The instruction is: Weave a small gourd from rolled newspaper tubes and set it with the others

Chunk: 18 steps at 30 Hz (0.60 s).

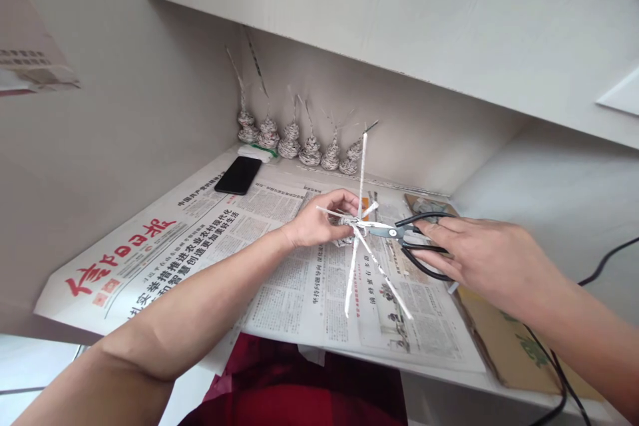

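Note:
My left hand (321, 218) is wrapped round a small woven piece of rolled newspaper, with several white paper strands (363, 173) sticking out in different directions. Much of the woven body is hidden by the fingers. From the right, my right hand (469, 243) grips the black-handled scissors (393, 232) through their loops. The blades reach in among the strands close to the left thumb. Whether they are closed on a strand I cannot tell.
Newspaper sheets (279, 266) cover the table. Several woven paper gourds (310, 150) stand along the back wall, near a black phone (238, 175). Flat cardboard (504, 346) and a black cable (562, 373) are at the right. A slanted white panel (399, 13) overhangs the back.

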Tool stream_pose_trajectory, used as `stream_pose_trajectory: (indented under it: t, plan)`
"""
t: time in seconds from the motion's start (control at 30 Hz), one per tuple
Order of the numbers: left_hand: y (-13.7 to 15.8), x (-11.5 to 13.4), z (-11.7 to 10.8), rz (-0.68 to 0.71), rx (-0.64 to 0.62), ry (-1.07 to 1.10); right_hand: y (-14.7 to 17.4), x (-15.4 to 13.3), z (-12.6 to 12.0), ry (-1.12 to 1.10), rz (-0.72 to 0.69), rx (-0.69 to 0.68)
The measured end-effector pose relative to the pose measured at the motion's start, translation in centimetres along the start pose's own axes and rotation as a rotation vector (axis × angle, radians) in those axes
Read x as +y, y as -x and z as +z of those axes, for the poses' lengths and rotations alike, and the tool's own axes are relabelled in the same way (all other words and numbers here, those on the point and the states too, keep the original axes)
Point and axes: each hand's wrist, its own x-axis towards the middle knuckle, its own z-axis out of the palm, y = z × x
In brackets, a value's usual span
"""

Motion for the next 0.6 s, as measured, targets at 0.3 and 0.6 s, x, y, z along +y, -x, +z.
stream_pose_trajectory:
  t: [0.3,0.6]
  plan:
    - [0.3,0.1,0.5,-0.025,0.018,-0.072,-0.2,-0.6,-0.6,-0.286,0.208,-0.19]
    - [0.6,0.3,1.4,-0.034,0.045,-0.134,-2.7,-3.0,-2.8,-0.1,0.272,-0.319]
